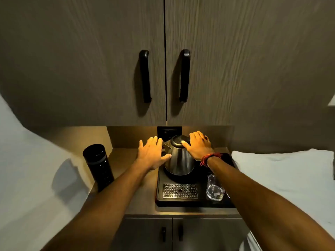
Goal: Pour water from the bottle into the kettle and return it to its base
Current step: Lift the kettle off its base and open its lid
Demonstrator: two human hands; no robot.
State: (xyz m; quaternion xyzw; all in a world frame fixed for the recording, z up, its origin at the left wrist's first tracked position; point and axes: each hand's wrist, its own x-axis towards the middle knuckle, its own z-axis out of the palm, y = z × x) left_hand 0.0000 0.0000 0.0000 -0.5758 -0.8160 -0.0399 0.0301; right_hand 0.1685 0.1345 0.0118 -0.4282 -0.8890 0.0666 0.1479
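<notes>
A steel kettle (179, 160) with a black lid stands on its round base (174, 176) at the back of a black tray (181, 202). My left hand (151, 153) is spread flat beside the kettle's left side, the thumb touching its body. My right hand (197, 146) rests over the kettle's lid and handle side, thumb on the lid; the handle itself is hidden under it. A tall black bottle (98, 165) stands upright on the counter at the left, apart from both hands.
A clear drinking glass (214, 188) stands on the tray's right front, beside my right forearm. A metal drip grate (180, 191) lies in the tray's front. Upper cabinet doors hang low overhead. White bedding (282, 171) borders the right; a black wall socket (169, 131) sits behind the kettle.
</notes>
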